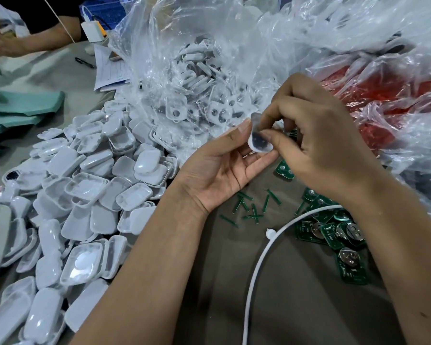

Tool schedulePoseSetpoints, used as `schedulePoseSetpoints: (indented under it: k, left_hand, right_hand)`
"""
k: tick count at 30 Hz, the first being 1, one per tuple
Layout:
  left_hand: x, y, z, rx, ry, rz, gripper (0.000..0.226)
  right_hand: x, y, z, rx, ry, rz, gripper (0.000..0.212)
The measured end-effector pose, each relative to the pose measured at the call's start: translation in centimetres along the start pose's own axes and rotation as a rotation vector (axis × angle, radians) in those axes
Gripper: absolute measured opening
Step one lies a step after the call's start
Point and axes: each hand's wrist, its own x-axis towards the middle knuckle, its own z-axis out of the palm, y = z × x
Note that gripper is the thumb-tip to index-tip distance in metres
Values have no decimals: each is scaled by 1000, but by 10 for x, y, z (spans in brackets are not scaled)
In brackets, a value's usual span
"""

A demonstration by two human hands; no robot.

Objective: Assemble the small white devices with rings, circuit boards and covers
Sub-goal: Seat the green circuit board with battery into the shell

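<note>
Grey cloth covers the bench (296, 307), and it's pretty packed: a big heap of white rounded plastic covers (85, 185) on the left, a clear crinkly plastic bag of white shells with round holes (197, 95) behind, green circuit boards with coin-cell holders (339, 235) on the right, plus little green snapped-off strips (251, 207) in the middle. Person's left hand (219, 170) is palm up, fingers cradling a small white device with a dark inside (259, 140). Right hand (321, 140) comes over the top, thumb and fingers curled, pinching that same device. White cable (259, 257) curves across the front.
</note>
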Motion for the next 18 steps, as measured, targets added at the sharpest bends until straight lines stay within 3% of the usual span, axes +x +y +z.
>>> schedulePoseSetpoints:
  k: [5, 18]
  left_hand:
    - [1, -1, 0, -5, 22, -4, 39]
    - [1, -1, 1, -28, 36, -30, 24]
  right_hand:
    - [0, -3, 1, -37, -46, 17, 17]
    - [0, 1, -2, -58, -75, 8, 8]
